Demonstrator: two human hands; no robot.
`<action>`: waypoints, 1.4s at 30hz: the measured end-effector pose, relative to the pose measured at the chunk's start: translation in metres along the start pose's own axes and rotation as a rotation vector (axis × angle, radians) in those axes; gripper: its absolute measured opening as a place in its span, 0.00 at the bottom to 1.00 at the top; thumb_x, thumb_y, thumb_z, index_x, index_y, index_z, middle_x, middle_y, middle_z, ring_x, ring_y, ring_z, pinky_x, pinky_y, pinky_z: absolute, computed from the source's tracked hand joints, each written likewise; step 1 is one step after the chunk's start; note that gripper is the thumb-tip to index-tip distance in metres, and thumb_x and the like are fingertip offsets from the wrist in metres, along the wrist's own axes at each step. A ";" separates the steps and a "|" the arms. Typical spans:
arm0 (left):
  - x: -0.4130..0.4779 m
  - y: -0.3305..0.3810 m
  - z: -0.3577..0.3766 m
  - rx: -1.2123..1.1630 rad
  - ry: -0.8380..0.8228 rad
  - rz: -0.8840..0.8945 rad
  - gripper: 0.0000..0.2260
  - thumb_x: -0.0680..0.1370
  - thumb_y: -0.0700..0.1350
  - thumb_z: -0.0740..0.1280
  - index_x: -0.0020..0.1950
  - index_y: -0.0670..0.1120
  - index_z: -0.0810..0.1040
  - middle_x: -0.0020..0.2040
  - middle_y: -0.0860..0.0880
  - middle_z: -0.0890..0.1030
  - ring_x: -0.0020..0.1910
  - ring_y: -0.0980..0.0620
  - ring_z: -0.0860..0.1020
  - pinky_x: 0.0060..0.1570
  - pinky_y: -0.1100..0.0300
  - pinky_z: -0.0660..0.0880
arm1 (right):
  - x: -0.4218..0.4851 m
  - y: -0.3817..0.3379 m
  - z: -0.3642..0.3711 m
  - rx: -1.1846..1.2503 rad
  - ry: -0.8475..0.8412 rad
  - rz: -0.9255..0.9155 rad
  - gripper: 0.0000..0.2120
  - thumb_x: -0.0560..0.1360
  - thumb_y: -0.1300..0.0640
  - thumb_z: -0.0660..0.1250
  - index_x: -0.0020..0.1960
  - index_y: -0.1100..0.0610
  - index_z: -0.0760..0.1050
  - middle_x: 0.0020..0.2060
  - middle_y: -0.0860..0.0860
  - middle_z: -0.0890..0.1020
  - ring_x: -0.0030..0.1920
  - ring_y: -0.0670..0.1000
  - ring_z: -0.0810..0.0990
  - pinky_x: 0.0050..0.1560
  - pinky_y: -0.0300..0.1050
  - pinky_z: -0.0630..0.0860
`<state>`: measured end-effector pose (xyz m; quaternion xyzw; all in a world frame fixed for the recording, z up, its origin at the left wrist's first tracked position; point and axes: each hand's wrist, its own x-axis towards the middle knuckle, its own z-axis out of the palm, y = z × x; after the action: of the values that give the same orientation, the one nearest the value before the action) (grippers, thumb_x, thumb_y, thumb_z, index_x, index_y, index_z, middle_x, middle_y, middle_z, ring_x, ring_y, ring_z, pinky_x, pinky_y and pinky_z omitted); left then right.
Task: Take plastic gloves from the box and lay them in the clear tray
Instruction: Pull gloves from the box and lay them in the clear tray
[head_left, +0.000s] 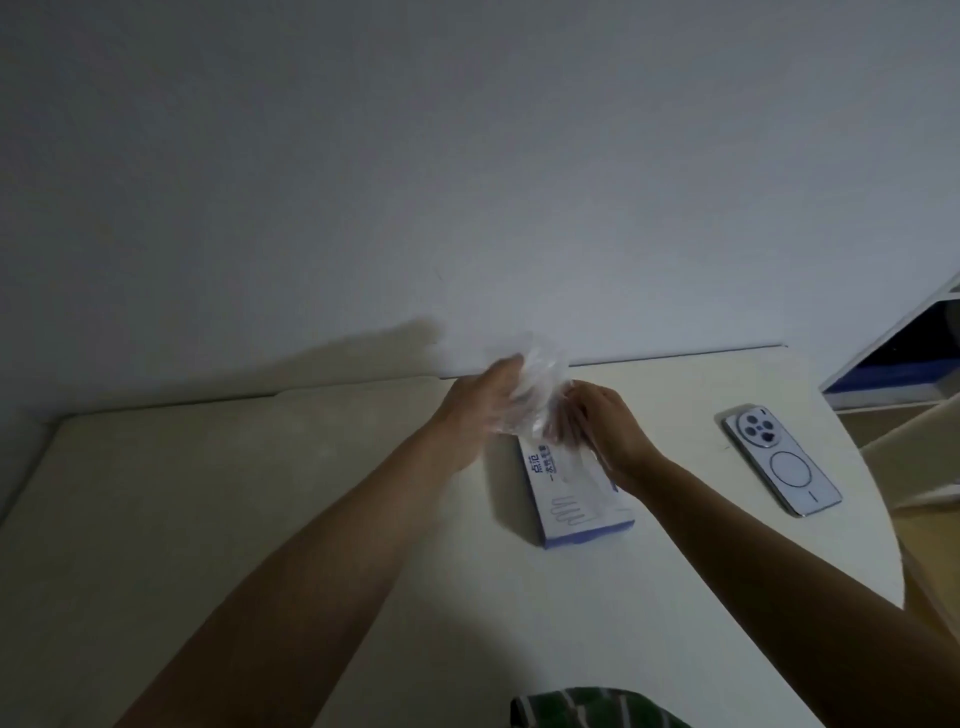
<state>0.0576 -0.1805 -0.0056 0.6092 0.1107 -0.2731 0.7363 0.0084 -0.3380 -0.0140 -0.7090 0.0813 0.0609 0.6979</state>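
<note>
plastic glove (530, 382), raised over box (571, 499)
clutched by left grip (478, 410) and right grip (608, 431), likely to be pulled free.

A phone (782, 460) lies face-down on the table (208, 493)

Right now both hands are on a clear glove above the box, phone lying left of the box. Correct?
No: the phone lies right of the box, not left, per the head view. The left hand and right hand are on the clear glove above it.
</note>
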 end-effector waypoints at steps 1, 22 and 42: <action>-0.004 0.002 -0.008 0.076 0.059 0.056 0.08 0.70 0.47 0.74 0.36 0.45 0.80 0.33 0.48 0.80 0.32 0.52 0.78 0.39 0.59 0.76 | 0.001 0.000 0.007 0.001 -0.028 0.007 0.16 0.80 0.63 0.52 0.36 0.62 0.72 0.29 0.56 0.75 0.29 0.50 0.72 0.34 0.44 0.67; -0.047 -0.028 -0.199 1.341 0.739 0.298 0.11 0.84 0.48 0.50 0.53 0.43 0.68 0.38 0.45 0.76 0.40 0.41 0.79 0.36 0.54 0.68 | 0.046 -0.032 0.175 -0.417 0.029 -0.544 0.12 0.73 0.70 0.61 0.48 0.56 0.78 0.41 0.52 0.80 0.38 0.51 0.78 0.38 0.42 0.75; 0.000 -0.043 -0.188 1.605 0.254 -0.084 0.19 0.78 0.41 0.62 0.69 0.42 0.67 0.64 0.40 0.71 0.61 0.43 0.75 0.56 0.55 0.73 | 0.077 0.086 0.206 -1.086 -0.589 0.489 0.56 0.70 0.63 0.75 0.79 0.47 0.37 0.74 0.57 0.53 0.64 0.61 0.71 0.30 0.41 0.76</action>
<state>0.0659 -0.0054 -0.0854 0.9731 -0.0132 -0.2254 0.0462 0.0722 -0.1353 -0.1172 -0.8748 0.0032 0.4411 0.2006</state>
